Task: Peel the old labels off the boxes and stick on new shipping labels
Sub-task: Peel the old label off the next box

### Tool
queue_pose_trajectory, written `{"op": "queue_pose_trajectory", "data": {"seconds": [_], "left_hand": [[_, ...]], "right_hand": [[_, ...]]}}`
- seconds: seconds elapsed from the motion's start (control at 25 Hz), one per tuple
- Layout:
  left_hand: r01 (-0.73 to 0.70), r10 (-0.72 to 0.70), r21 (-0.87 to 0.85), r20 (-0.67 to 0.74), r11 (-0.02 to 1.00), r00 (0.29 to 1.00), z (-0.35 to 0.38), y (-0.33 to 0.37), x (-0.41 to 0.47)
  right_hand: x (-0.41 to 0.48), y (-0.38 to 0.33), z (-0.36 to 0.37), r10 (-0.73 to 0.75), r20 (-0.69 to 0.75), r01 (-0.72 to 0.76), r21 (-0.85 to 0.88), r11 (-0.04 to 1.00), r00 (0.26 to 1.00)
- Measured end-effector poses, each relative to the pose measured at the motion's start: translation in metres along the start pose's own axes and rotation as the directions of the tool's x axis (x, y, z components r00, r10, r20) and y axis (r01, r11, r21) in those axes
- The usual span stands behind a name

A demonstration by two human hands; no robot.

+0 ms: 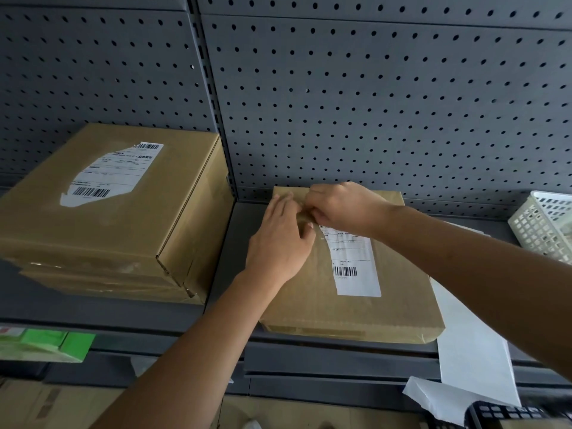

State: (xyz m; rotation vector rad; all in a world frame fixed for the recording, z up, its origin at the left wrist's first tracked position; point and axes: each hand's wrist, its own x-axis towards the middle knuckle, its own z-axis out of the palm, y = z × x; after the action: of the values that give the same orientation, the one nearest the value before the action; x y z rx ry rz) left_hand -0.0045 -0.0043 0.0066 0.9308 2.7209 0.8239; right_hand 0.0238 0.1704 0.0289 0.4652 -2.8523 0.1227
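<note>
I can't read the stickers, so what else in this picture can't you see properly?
Head view:
Label, top end: covered by the left hand and right hand; whether the right fingers pinch it is hidden.
Label print: too small to read.
Basket: cut off by the right edge.
Black gadget at the bottom right: blurred, cut off by the bottom edge.

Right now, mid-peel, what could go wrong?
The right hand pinches only a corner of the white barcode label on the flat brown cardboard box; it may tear, like the ragged white label on the larger brown box. A shifting box could knock off the white paper strip overhanging the grey shelf.
</note>
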Motion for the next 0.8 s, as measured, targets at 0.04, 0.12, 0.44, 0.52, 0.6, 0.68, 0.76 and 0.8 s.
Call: {"op": "queue_pose_trajectory", "data": {"seconds": [0.04, 0.12, 0.44, 0.52, 0.6, 0.68, 0.76, 0.8], "left_hand": [[0.001, -0.001, 0.002, 0.001, 1.000, 1.000, 0.000, 0.000, 0.000], [0.000, 0.000, 0.006, 0.000, 1.000, 1.000, 0.000, 0.000, 0.000], [-0.008, 0.008, 0.012, -0.004, 1.000, 1.000, 0.001, -0.001, 0.001], [-0.003, 0.003, 0.016, -0.004, 1.000, 1.000, 0.002, -0.001, 0.001], [-0.001, 0.001, 0.011, -0.003, 1.000, 1.000, 0.002, -0.001, 0.000], [0.001, -0.001, 0.012, -0.005, 1.000, 1.000, 0.002, -0.001, -0.001], [0.003, -0.003, 0.024, -0.009, 1.000, 1.000, 0.002, 0.000, -0.001], [0.003, -0.003, 0.031, -0.009, 1.000, 1.000, 0.002, 0.001, -0.001]], "right_hand": [[0.000, 0.001, 0.001, 0.005, 0.005, -0.005, -0.001, 1.000, 1.000], [-0.002, 0.004, 0.002, 0.041, 0.002, -0.041, 0.022, 0.999, 0.999], [-0.014, 0.007, 0.003, 0.099, 0.023, -0.101, 0.175, 0.979, 0.995], [-0.014, 0.006, 0.004, 0.100, 0.003, -0.099, 0.168, 0.981, 0.995], [-0.020, 0.006, 0.002, 0.128, -0.015, -0.124, 0.160, 0.979, 0.992], [-0.031, 0.003, -0.003, 0.148, -0.037, -0.140, 0.170, 0.976, 0.988], [-0.048, 0.000, -0.006, 0.163, -0.052, -0.152, 0.180, 0.972, 0.985], [-0.058, -0.002, -0.008, 0.183, -0.056, -0.169, 0.189, 0.967, 0.982]]}}
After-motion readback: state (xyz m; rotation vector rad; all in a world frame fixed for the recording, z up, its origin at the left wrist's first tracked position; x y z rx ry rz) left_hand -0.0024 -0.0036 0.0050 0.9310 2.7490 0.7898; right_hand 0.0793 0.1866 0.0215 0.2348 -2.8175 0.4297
